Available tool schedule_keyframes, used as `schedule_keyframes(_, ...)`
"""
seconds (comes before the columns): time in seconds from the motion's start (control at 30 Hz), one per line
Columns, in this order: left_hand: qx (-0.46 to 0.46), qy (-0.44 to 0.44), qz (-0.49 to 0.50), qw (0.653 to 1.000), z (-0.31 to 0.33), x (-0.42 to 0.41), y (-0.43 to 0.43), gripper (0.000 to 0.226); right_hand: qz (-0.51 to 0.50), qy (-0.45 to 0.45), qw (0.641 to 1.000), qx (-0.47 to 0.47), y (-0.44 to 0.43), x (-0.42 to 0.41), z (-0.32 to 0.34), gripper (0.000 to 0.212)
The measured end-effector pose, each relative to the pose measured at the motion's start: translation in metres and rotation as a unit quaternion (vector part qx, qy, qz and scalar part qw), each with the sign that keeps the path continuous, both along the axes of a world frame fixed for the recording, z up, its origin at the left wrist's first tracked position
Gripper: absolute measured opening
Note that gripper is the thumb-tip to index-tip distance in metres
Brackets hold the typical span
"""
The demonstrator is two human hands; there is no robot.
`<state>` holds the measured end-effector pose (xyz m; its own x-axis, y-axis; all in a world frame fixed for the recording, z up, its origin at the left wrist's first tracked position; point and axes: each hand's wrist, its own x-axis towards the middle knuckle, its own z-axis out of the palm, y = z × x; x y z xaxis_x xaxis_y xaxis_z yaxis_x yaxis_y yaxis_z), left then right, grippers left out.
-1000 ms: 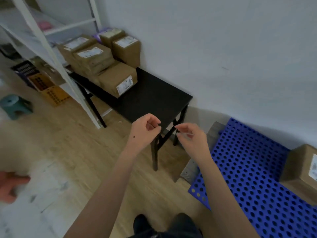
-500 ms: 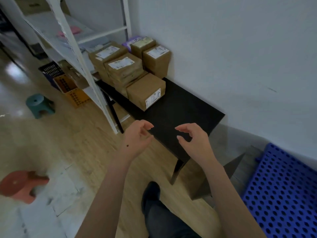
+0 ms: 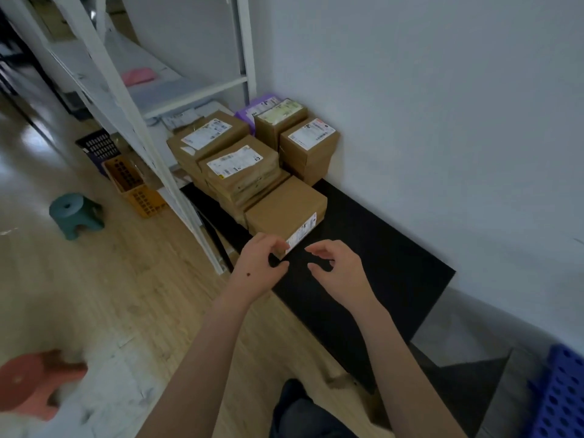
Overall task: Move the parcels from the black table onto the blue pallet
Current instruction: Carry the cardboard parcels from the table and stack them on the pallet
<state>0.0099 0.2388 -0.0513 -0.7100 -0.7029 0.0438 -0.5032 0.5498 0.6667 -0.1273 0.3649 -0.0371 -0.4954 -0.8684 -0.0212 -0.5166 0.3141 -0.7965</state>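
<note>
Parcels [image 3: 240, 165] sit bunched at the far end of the black desk [image 3: 379, 263], brown cardboard boxes with white shipping labels, stacked against the wall and beside a white shelving rack [image 3: 126, 99]. The nearest parcel [image 3: 284, 207] lies flat at the front of the group, its label on the side facing the person. Both hands hover in front of that box. The left hand [image 3: 257, 267] overlaps the box's near corner in the view, fingers loosely curved, and I cannot tell whether they touch the cardboard. The right hand [image 3: 338, 268] is just beside it and apart from the box, fingers relaxed and half curled. Neither hand holds anything. The blue pallet [image 3: 562, 396] shows only as a corner at the lower right, well apart from the parcels, past the near end of the desk. The step in hand looks like the pick-up of the nearest parcel, with the grasp not yet made. The next move probably calls for spreading the hands to opposite sides of the box, closing on it and lifting it clear, then turning right toward the pallet. The stack stands right behind the box, so a straight lift seems safer than a drag.
</note>
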Motion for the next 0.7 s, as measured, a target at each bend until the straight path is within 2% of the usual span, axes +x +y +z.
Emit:
schedule_keyframes(0.1,0.004,-0.046,0.025,0.999,-0.015,-0.02,-0.029,0.032,0.007,-0.037,0.999,0.025,-0.029,-0.008,-0.011,0.032)
schedule_keyframes(0.23,0.037,-0.151,0.007,0.988,-0.041,-0.042,-0.063,0.06,-0.003,-0.068,0.996,0.057,-0.061,-0.018,-0.03,0.032)
schedule_keyframes(0.4,0.002,-0.245,-0.026,0.969,-0.068,-0.075,-0.098,0.085,-0.067,-0.179,0.978,0.085,-0.097,-0.028,-0.05,0.039)
schedule_keyframes(0.5,-0.044,-0.304,-0.033,0.951,-0.082,-0.091,-0.112,0.094,-0.109,-0.205,0.968,0.091,-0.106,-0.031,-0.06,0.046)
schedule_keyframes(0.57,-0.075,-0.329,-0.038,0.941,-0.087,-0.096,-0.119,0.1,-0.131,-0.198,0.967,0.097,-0.103,-0.032,-0.064,0.047)
schedule_keyframes(0.7,-0.078,-0.334,-0.061,0.938,-0.091,-0.105,-0.137,0.103,-0.198,-0.205,0.951,0.12,-0.096,-0.038,-0.071,0.047)
